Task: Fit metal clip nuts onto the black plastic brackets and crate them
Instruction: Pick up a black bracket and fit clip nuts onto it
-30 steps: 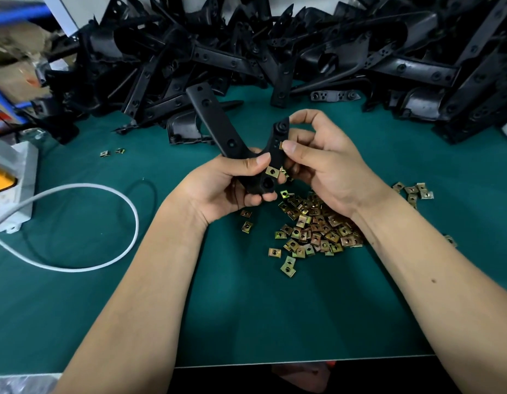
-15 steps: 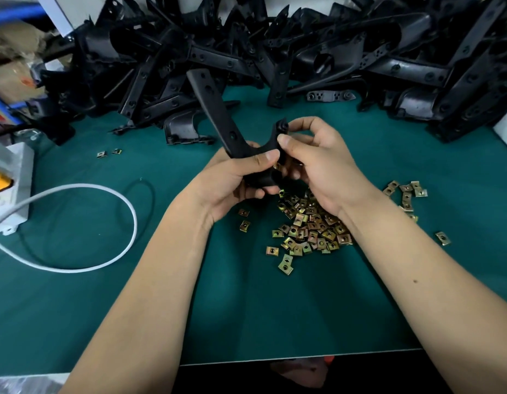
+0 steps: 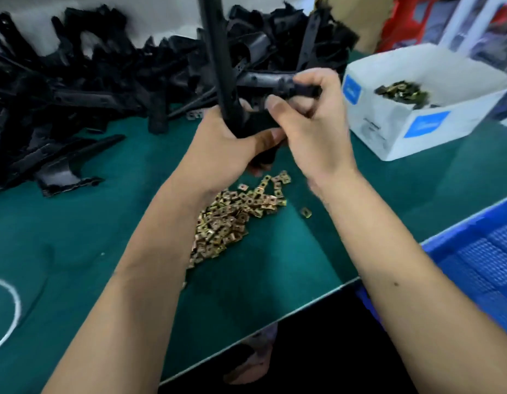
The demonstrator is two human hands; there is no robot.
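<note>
Both of my hands clamp one black bracket (image 3: 224,89) at centre frame: left hand (image 3: 226,146) curled round its base, right hand (image 3: 309,120) gripping the side arm, I judge to steady it for crating. Clip nuts (image 3: 229,217) lie heaped on the bench (image 3: 76,237) below. Since a second ago the bracket has swung upright, and a blue crate (image 3: 479,251) now shows at lower right.

Single head-worn wide-angle view, looking forward and down at close range onto the desk (image 3: 76,237). Both forearms enter from the bottom edge; the grip sits at upper centre. The frame is motion-blurred.
</note>
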